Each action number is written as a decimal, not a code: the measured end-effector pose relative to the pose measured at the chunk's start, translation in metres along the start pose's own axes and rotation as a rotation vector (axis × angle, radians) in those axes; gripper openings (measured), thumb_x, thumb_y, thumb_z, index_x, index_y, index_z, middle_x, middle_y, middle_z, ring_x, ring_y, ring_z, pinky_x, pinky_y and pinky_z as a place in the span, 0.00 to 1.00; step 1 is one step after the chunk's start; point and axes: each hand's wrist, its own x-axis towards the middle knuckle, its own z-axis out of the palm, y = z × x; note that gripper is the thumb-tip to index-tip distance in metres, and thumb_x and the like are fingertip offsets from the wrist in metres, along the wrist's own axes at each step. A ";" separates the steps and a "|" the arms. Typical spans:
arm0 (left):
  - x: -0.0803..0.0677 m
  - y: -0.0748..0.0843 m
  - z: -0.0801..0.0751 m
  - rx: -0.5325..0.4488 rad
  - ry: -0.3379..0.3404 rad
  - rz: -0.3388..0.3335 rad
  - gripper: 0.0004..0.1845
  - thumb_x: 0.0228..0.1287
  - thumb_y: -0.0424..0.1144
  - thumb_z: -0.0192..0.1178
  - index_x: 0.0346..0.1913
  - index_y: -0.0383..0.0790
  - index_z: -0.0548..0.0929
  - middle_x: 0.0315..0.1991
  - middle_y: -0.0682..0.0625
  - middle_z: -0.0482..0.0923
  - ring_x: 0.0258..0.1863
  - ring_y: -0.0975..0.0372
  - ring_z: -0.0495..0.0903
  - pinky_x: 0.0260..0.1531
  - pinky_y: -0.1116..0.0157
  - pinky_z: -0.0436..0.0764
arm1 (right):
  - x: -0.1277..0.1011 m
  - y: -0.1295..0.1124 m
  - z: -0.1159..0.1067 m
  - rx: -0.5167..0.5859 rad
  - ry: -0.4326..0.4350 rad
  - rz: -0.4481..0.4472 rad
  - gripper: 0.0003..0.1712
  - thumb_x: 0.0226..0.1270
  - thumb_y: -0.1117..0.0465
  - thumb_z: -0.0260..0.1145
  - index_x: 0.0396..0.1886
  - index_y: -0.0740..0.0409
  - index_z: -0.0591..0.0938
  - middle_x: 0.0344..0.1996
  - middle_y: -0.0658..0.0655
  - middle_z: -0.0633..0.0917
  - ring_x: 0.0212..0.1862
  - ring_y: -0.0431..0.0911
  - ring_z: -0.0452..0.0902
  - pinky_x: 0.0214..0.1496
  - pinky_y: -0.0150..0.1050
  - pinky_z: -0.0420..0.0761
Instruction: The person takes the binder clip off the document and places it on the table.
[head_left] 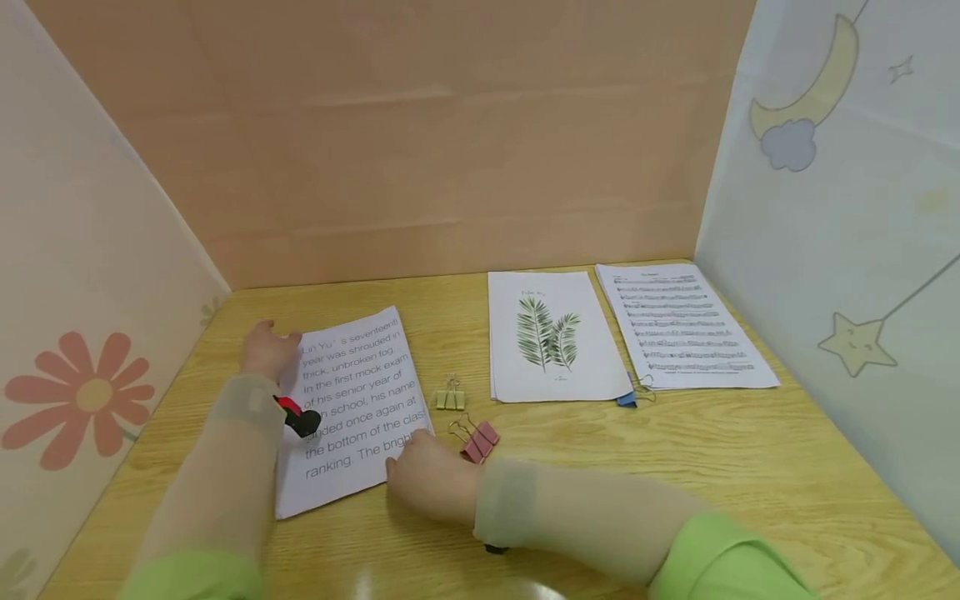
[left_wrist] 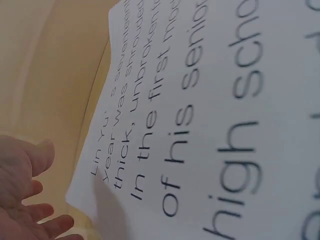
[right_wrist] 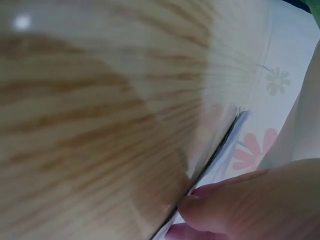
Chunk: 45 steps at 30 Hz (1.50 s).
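— Wooden desk point(head_left: 675, 467), pale grain, boxed in by cardboard. What are the hands doing?
— Left hand point(head_left: 266, 350), fingers loosely spread, rests at the upper left corner of the printed sheets point(head_left: 352, 408). Right hand point(head_left: 431, 483) pinches their lower right edge.
— Anything nearby?
— A pink clip point(head_left: 477, 439) just beside the right hand, a gold clip point(head_left: 450, 394) further up.

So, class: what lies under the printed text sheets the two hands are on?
The text sheets lie flat on the wooden table. The right wrist view shows a stack edge, so several sheets. The right hand covers the lower corner; anything beneath the stack is hidden.
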 end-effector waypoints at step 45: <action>-0.122 0.008 0.034 0.609 -0.396 0.710 0.11 0.47 0.42 0.66 0.30 0.49 0.74 0.66 0.46 0.67 0.63 0.49 0.67 0.56 0.53 0.70 | -0.110 0.055 0.041 0.084 0.159 -0.007 0.24 0.69 0.57 0.61 0.64 0.45 0.75 0.56 0.51 0.74 0.50 0.48 0.75 0.49 0.41 0.76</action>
